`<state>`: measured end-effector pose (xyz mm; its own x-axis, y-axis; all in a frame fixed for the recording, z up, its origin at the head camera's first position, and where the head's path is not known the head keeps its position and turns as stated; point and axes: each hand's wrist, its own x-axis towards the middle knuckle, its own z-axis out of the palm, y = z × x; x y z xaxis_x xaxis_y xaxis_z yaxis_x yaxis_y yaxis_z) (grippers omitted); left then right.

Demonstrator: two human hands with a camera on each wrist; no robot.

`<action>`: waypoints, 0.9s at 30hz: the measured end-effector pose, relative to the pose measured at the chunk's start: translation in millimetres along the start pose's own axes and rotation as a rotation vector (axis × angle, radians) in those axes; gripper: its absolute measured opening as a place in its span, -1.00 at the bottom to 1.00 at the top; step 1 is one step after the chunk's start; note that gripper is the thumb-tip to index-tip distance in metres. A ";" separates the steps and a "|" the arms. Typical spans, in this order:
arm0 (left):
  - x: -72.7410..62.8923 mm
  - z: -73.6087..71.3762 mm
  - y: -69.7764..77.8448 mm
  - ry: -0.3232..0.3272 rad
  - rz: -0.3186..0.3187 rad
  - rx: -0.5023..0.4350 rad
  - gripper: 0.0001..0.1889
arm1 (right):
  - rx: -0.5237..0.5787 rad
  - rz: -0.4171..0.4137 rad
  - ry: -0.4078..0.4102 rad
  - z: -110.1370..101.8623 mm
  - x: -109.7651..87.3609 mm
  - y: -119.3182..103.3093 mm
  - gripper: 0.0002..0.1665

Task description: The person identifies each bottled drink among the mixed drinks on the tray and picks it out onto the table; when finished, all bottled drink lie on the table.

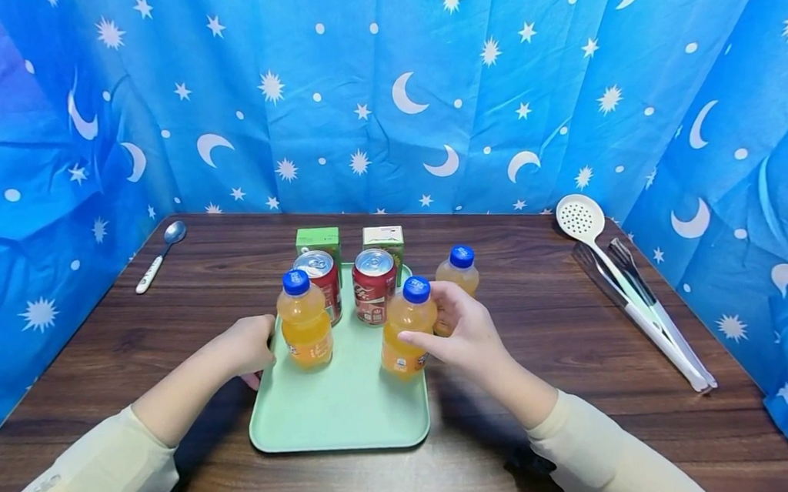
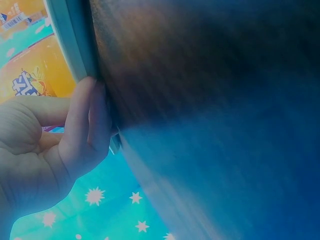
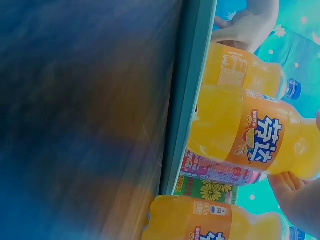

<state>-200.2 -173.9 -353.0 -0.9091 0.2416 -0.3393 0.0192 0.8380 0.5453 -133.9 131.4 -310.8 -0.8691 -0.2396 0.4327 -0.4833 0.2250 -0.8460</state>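
Observation:
My left hand [image 1: 254, 345] grips the left rim of a light green tray [image 1: 338, 420], its fingers curled at the edge in the left wrist view. My right hand [image 1: 469, 331] holds an orange soda bottle [image 1: 403, 342] with a blue cap, upright over the tray's right side; thumb and fingers lie on opposite sides of it. Another orange soda bottle [image 1: 306, 326] stands on the tray near my left hand. Behind the two bottles are two red soda cans [image 1: 375, 290]. A third orange soda bottle [image 1: 464, 270] stands off the tray, partly hidden behind my right hand.
Two green drink cartons [image 1: 317, 236] stand at the tray's far end, partly hidden by the cans. A spoon [image 1: 162, 256] lies at the table's far left. On the right lie a white skimmer [image 1: 581, 217] and tongs [image 1: 657, 322]. Blue star-patterned cloth [image 1: 354, 87] surrounds the table.

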 end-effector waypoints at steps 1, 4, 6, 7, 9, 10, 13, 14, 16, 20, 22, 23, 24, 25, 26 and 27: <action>-0.1 0.2 0.0 0.000 -0.001 -0.001 -0.76 | 0.000 -0.002 0.003 -0.4 0.0 2.9 -0.41; -0.7 0.6 0.5 0.001 -0.002 -0.003 -0.76 | -0.003 -0.006 0.014 -1.7 0.0 13.6 -0.40; -1.3 0.5 1.0 0.000 0.000 -0.006 -0.76 | -0.001 -0.014 0.015 -2.9 -0.1 20.9 -0.39; -1.9 0.3 1.5 -0.001 0.002 -0.009 -0.77 | 0.008 -0.017 0.015 -3.6 0.1 25.2 -0.38; -2.8 -0.2 2.5 -0.003 0.005 -0.012 -0.77 | 0.020 -0.030 0.011 -5.0 -0.3 27.8 -0.39; -3.3 -0.5 3.1 -0.005 0.004 -0.014 -0.77 | 0.027 -0.037 0.008 -5.7 -0.6 28.4 -0.39; -4.1 -1.5 4.6 -0.009 -0.001 -0.014 -0.77 | 0.049 -0.048 0.004 -7.3 -1.5 29.2 -0.40; -4.2 -1.7 5.1 -0.011 -0.003 -0.012 -0.77 | 0.048 -0.048 0.005 -7.7 -1.9 28.9 -0.40; -3.9 -2.0 5.7 -0.011 -0.007 -0.009 -0.76 | 0.046 -0.037 0.011 -8.6 -2.9 27.1 -0.41; -3.8 -2.3 6.1 -0.011 -0.008 -0.010 -0.76 | 0.024 -0.025 0.019 -10.0 -5.6 14.5 -0.41; -3.8 -2.2 6.1 -0.009 -0.009 -0.009 -0.75 | 0.025 -0.019 0.019 -10.7 -6.8 7.0 -0.42; -3.9 -2.2 6.2 -0.009 -0.010 -0.009 -0.75 | 0.022 -0.013 0.019 -11.1 -7.4 3.3 -0.42; -4.0 -2.1 6.2 -0.009 -0.011 -0.008 -0.75 | 0.023 -0.007 0.019 -11.4 -7.8 0.1 -0.42; -4.1 -1.9 6.1 -0.008 -0.012 -0.006 -0.75 | 0.027 0.003 0.021 -11.8 -8.1 -0.5 -0.42; -4.3 -1.8 6.2 -0.009 -0.013 -0.007 -0.75 | 0.026 0.013 0.023 -12.3 -8.7 -1.2 -0.42; -4.4 -1.5 6.1 -0.009 -0.014 -0.008 -0.74 | 0.025 0.018 0.025 -12.8 -9.3 -1.4 -0.42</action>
<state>-196.8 -170.5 -347.0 -0.9054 0.2343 -0.3540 0.0031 0.8375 0.5464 -126.5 145.4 -309.6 -0.8801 -0.2116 0.4251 -0.4653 0.2053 -0.8610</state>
